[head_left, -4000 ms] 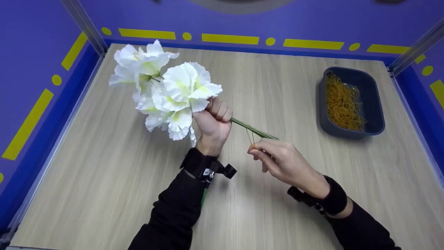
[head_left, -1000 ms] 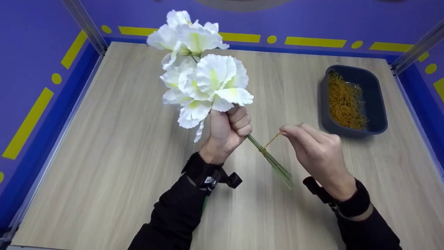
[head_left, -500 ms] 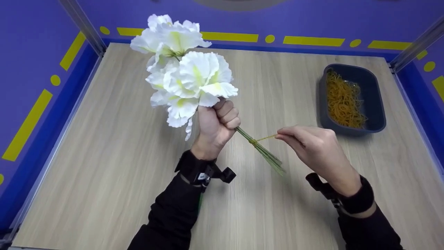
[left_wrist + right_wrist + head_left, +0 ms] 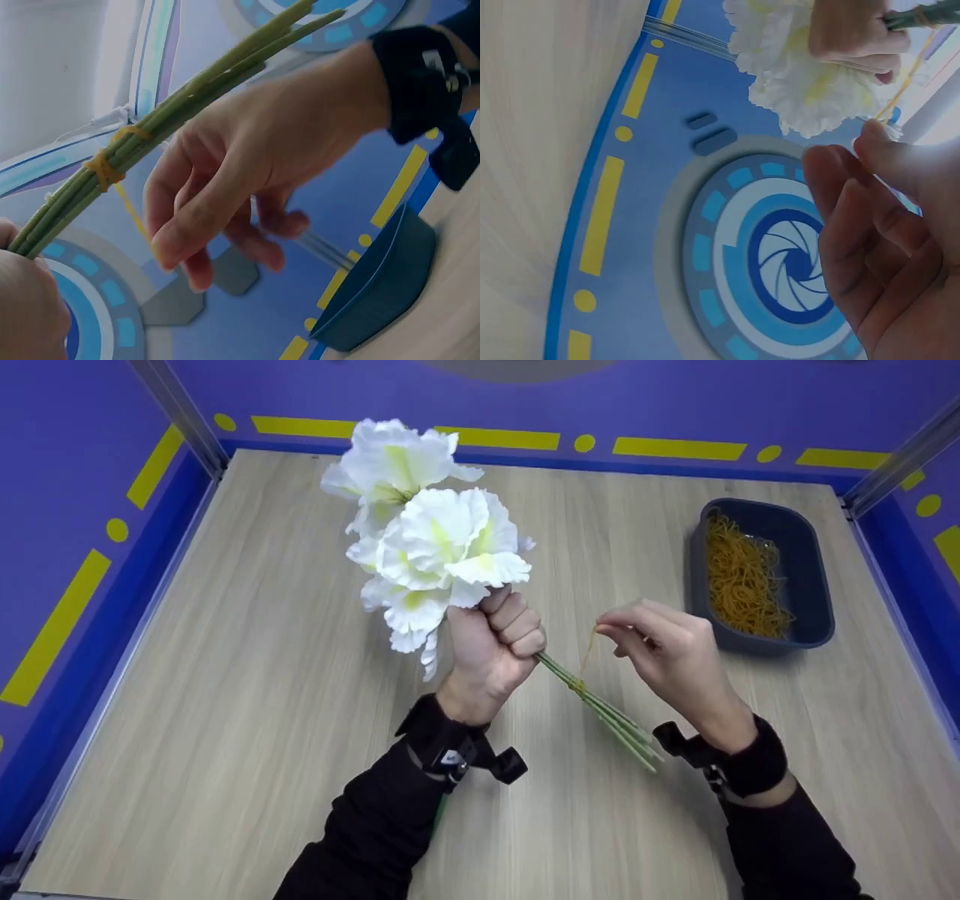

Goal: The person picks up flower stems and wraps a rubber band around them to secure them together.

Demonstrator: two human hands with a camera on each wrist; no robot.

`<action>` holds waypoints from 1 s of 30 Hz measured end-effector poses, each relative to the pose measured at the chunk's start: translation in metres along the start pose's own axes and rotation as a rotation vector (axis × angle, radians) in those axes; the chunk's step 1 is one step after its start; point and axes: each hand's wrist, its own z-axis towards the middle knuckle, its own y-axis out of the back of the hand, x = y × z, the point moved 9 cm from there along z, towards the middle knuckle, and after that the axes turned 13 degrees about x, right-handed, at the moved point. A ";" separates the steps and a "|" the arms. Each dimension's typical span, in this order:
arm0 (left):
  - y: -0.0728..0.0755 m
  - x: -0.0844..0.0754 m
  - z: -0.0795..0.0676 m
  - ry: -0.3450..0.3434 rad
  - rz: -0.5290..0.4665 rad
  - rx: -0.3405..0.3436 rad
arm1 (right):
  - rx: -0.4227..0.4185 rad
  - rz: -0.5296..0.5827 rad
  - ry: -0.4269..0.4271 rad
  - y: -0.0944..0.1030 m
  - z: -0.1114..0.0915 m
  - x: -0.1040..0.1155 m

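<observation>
A bunch of white artificial flowers [image 4: 442, 540] with yellow-green centres leans up and left in the head view. My left hand [image 4: 495, 649] grips its green stems [image 4: 619, 727] just under the blooms, and the stem ends stick out down to the right. A yellow rubber band [image 4: 105, 171] is wound round the stems below that fist, as the left wrist view shows. One loop of the band stretches up from the stems to my right hand [image 4: 667, 660], which pinches it between thumb and index finger. Blooms and the left fist also appear in the right wrist view.
At the right rear of the wooden table [image 4: 225, 735] stands a dark blue-grey bin [image 4: 814, 585] holding a heap of yellow rubber bands [image 4: 739, 585]. Blue panels [image 4: 510, 397] with yellow marks wall in the back and both sides.
Over four seconds the band went from a loose loop near the stem ends to being wound round the stems. Lately the bouquet shifted right and down, and my right hand rose slightly.
</observation>
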 end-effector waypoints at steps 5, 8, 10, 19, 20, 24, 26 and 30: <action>-0.004 -0.001 -0.002 -0.096 -0.065 0.081 | -0.006 0.168 0.046 -0.024 0.004 -0.006; -0.007 -0.006 -0.002 -0.148 -0.041 0.106 | -0.021 0.227 0.093 -0.037 0.004 0.000; -0.009 -0.012 -0.002 -0.180 -0.031 0.115 | -0.033 0.256 0.116 -0.045 0.002 0.005; -0.015 -0.037 0.000 -0.291 -0.015 0.162 | 0.058 0.244 0.278 -0.084 -0.010 0.044; -0.016 -0.040 0.000 -0.301 -0.002 0.166 | 0.069 0.263 0.286 -0.085 -0.011 0.047; -0.017 -0.051 -0.001 -0.355 0.042 0.203 | 0.061 0.292 0.267 -0.082 -0.013 0.056; -0.018 -0.058 -0.002 -0.388 0.072 0.217 | 0.048 0.260 0.255 -0.080 -0.014 0.061; -0.020 -0.067 -0.003 -0.435 0.150 0.226 | 0.030 0.219 0.264 -0.076 -0.015 0.071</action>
